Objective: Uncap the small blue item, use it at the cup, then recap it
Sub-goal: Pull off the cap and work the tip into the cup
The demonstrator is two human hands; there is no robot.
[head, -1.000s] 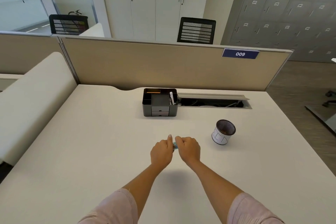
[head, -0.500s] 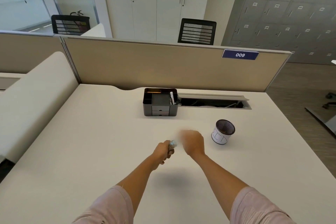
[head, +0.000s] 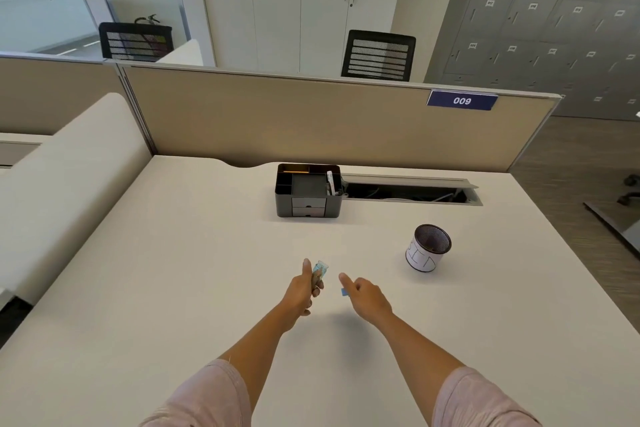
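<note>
My left hand (head: 304, 289) grips a small translucent blue item (head: 319, 270), which points up and away with its open end showing. A short way to the right, my right hand (head: 365, 295) pinches a small blue cap (head: 344, 292) between thumb and fingers; the cap is off the item. The cup (head: 426, 248), a white-sided mesh holder with a dark rim, stands on the white desk (head: 173, 270) to the right of and beyond both hands.
A black desk organizer (head: 307, 191) sits at the back middle, next to an open cable slot (head: 410, 192). A beige partition (head: 311, 121) with a 009 label closes off the far edge. A padded divider borders the left side.
Both hands were together on the blue item a second ago. They have pulled apart: the cap came off in my right hand, and the left keeps the body.
</note>
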